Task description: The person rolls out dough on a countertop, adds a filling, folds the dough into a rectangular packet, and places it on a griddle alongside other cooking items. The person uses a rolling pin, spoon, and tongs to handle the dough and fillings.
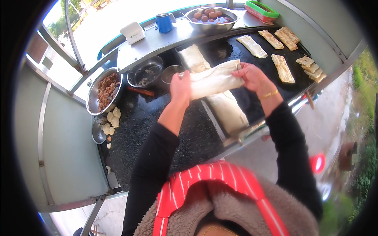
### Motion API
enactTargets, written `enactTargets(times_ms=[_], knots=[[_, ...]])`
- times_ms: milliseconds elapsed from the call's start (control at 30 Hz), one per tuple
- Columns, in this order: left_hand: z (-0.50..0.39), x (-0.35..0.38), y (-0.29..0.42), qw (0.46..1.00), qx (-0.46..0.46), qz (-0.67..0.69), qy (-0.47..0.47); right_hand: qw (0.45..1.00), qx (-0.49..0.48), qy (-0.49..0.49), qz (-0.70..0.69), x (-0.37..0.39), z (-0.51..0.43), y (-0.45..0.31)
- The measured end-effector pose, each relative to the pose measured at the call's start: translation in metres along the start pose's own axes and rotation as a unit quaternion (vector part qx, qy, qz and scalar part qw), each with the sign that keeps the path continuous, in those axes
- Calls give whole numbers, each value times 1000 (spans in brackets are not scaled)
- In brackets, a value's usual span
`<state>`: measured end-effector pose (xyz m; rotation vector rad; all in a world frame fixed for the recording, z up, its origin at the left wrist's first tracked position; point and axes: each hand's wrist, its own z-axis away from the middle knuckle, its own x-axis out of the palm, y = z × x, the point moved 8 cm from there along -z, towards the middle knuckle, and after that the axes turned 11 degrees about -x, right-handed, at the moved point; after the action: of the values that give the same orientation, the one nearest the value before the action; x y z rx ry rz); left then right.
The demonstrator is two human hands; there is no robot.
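A long, flat piece of filled raw dough [215,79] is held up between my two hands, above the cooking surface. My left hand [180,88] grips its left end, and my right hand [252,77] pinches its right end. Beneath it, one pale dough piece [193,57] lies farther back and another [229,112] lies nearer to me, both on the dark griddle. To the right, a pale flatbread [252,46] and several browned flatbreads [283,68] rest on the griddle [254,97].
At the left stand a metal bowl of minced filling [89,101], a dark-looking bowl with a spoon [161,63] and several dough lumps [115,121]. The back shelf [180,34] carries a bowl of eggs in dark liquid [211,29], a blue jug [164,23] and a green-rimmed container [262,9].
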<state>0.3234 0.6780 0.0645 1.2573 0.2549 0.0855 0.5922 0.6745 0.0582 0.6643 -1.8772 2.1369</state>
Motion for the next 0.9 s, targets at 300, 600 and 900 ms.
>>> enactTargets(times_ms=[300, 600, 900], knots=[[-34, 59, 10, 939, 17, -343, -6, 977, -7, 73, 202, -68, -88, 12], [8, 79, 39, 723, 280, -624, 98, 645, -286, 95, 702, -7, -53, -42], [7, 77, 36, 631, 250, -734, 3, 673, -65, -218, 704, -5, -48, 27]])
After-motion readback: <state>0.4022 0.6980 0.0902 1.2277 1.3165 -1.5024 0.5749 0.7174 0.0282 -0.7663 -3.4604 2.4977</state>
